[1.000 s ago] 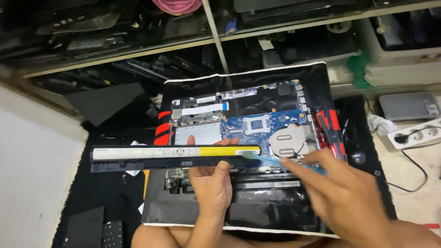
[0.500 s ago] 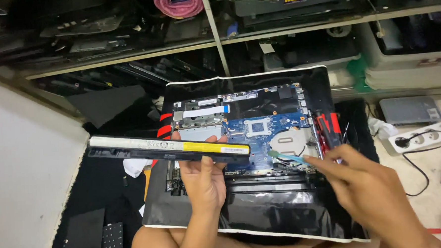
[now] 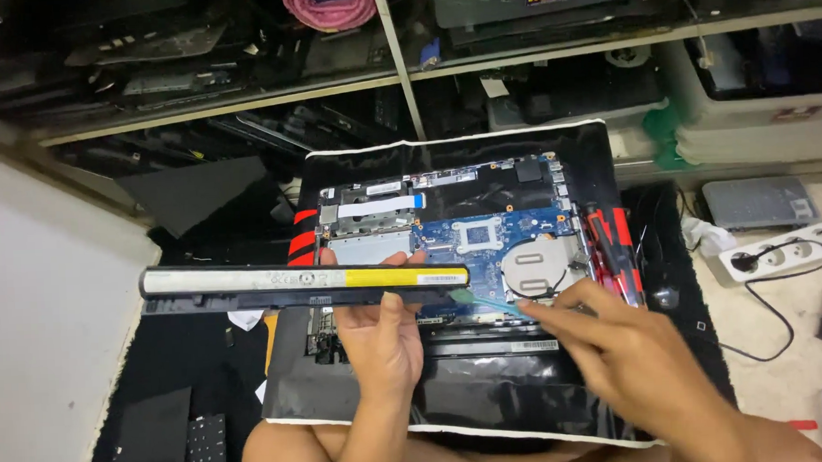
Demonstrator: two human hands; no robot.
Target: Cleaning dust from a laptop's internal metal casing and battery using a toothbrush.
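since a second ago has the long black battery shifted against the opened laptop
Yes. The battery in the left hand has slid leftward; it now covers less of the laptop's blue board.

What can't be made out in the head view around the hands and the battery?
- Laptop lower board: hidden behind the long battery and left hand.
- Teal pry tool: its rear end is covered by the right hand.
- Battery underside: faces away.
- Red screwdrivers: tips too small.
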